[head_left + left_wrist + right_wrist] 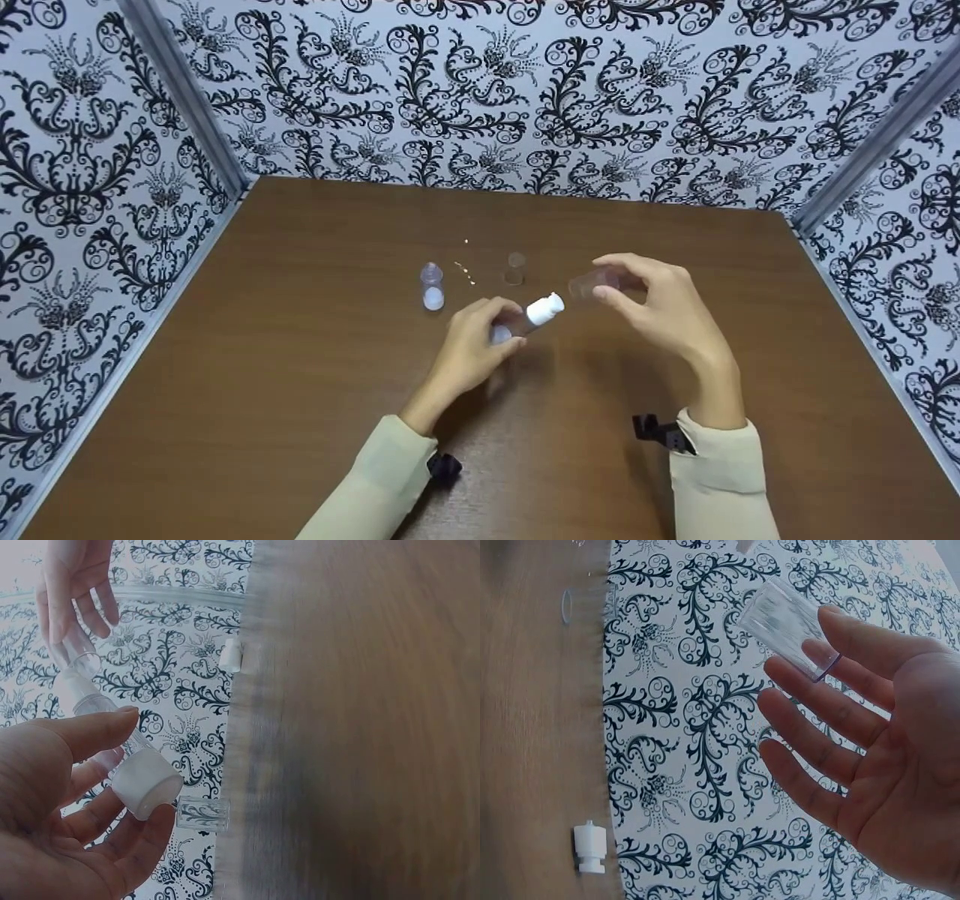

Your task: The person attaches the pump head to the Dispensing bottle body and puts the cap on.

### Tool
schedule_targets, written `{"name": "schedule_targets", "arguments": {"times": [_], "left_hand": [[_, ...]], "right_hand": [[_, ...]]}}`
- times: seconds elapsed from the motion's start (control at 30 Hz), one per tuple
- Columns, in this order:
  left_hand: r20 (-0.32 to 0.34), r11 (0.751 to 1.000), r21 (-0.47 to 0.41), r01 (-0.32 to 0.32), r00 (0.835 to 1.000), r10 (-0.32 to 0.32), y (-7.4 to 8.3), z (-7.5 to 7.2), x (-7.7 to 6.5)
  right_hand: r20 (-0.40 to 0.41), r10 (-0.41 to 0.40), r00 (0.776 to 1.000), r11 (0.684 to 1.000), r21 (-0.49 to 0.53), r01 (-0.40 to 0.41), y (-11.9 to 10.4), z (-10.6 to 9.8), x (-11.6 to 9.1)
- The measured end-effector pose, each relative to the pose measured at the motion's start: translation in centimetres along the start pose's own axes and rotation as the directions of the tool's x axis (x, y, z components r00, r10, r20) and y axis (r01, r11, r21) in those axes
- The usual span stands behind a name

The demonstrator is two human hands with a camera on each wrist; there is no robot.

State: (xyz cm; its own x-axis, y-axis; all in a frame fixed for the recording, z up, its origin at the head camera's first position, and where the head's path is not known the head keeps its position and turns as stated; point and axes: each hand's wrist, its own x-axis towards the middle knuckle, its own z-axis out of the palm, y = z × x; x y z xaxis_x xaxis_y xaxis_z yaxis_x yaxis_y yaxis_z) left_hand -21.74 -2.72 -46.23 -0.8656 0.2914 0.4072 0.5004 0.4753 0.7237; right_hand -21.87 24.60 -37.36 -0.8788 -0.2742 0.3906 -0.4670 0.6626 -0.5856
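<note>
My left hand (469, 345) grips a small clear bottle with a white pump top (545, 308). The bottle is tilted, its pump pointing up and to the right; its white base (146, 784) shows near the fingertips in the left wrist view. To its right, my right hand (667, 307) pinches a clear plastic cap (791, 626) between thumb and fingers. In the head view the cap is just beyond the pump, with a small gap between them.
Left of my hands stands another clear bottle (431, 285) with a white bottom. A second clear cap (515, 270) stands behind my left hand. Small white bits (465, 272) lie between these. A loose white pump piece (590, 846) stands on the table (300, 390). Patterned walls (480, 97) enclose it.
</note>
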Motion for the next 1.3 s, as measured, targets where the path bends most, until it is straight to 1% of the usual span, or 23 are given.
{"name": "schedule_targets", "arguments": {"times": [0.23, 0.43, 0.63, 1.03, 1.3], "left_hand": [[-0.004, 1.000, -0.007, -0.004, 1.000, 0.004, 0.0, 0.1, 0.0], [-0.008, 1.000, -0.007, -0.009, 1.000, 0.009, -0.1, 0.1, 0.1], [-0.016, 1.000, -0.006, -0.019, 1.000, 0.019, -0.1, 0.2, 0.0], [-0.004, 1.000, -0.006, 0.006, 1.000, -0.006, 0.0, 0.1, 0.0], [-0.005, 1.000, -0.007, 0.008, 1.000, -0.008, 0.0, 0.1, 0.0]], "right_hand": [[0.026, -0.008, 1.000, 1.000, -0.006, 0.008, -0.4, 0.2, 0.0], [0.055, -0.013, 0.998, 1.000, 0.020, 0.012, -0.8, 0.6, 0.1], [0.071, -0.020, 0.997, 1.000, 0.021, 0.019, -1.1, 0.9, 0.3], [0.097, -0.063, 0.993, 0.998, 0.039, 0.059, -1.3, 1.5, 0.4], [0.117, -0.068, 0.991, 0.998, 0.011, 0.068, -1.4, 1.9, 0.4]]}}
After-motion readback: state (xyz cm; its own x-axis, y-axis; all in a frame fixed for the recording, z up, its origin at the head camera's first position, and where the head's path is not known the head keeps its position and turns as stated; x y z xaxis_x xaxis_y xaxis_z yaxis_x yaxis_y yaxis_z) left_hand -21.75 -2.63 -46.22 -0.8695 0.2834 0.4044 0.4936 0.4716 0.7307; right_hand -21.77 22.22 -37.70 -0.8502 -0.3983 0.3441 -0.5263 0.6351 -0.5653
